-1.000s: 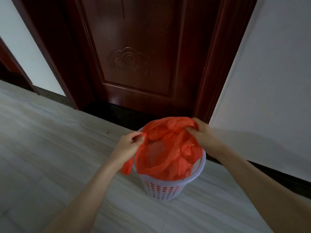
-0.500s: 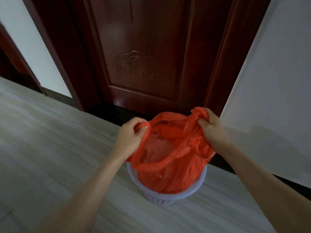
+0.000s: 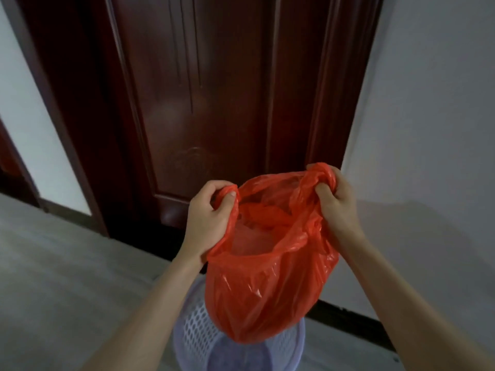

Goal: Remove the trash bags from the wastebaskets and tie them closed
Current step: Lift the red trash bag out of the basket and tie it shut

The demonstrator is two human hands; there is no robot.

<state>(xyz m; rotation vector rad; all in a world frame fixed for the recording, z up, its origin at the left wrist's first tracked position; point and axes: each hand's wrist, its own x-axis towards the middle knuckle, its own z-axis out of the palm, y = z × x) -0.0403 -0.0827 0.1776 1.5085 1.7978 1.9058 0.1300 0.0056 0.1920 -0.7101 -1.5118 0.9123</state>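
The left hand [image 3: 207, 218] curls its fingers and thumb round one bunched handle of the orange trash bag [image 3: 267, 287], and the right hand [image 3: 336, 203] grips the opposite handle the same way, the plastic gathered into a twisted loop over its knuckles. Between the two hands the bag's mouth is pulled open, with crumpled orange film and something pale showing inside. The bag hangs from both grips, its rounded bottom just above the inside of the white perforated wastebasket [image 3: 192, 336], whose rim it overlaps from this angle; whether the bottom touches the basket cannot be told. The wastebasket stands on a pale tiled floor [image 3: 61, 285]. Behind it is a dark red wooden door [image 3: 214, 97] with a carved ornament, set in a matching frame, and a white wall [image 3: 434, 129] with a dark skirting board lies to the right.
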